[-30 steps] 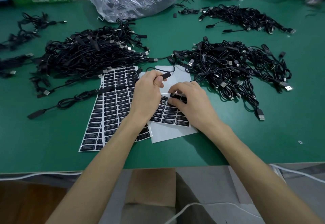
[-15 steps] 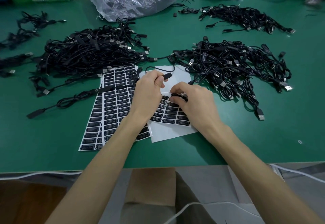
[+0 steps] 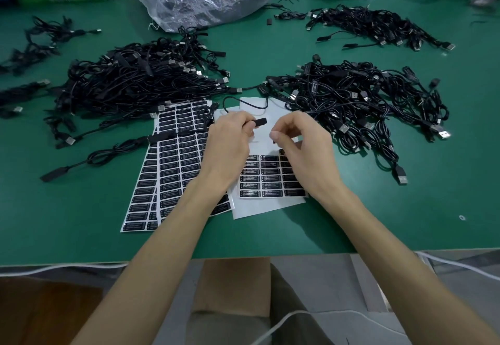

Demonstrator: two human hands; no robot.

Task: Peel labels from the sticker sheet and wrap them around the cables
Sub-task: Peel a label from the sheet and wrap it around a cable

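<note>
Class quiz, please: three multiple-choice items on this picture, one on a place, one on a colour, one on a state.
1. The fuller sticker sheet lies: A) left of the part-used sheet; B) on the floor; C) on a chair.
2. The table is: A) red; B) green; C) white.
3. The left hand: A) lies flat; B) holds scissors; C) grips a cable.
Key: 1A, both sheets lie side by side; 2B, green shows all round; 3C, fingers curl round its black end.

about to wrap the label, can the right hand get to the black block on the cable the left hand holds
Probably yes: the black block pokes out of the left hand toward the right hand, which seems to pinch a label, and nothing sits between them.
</note>
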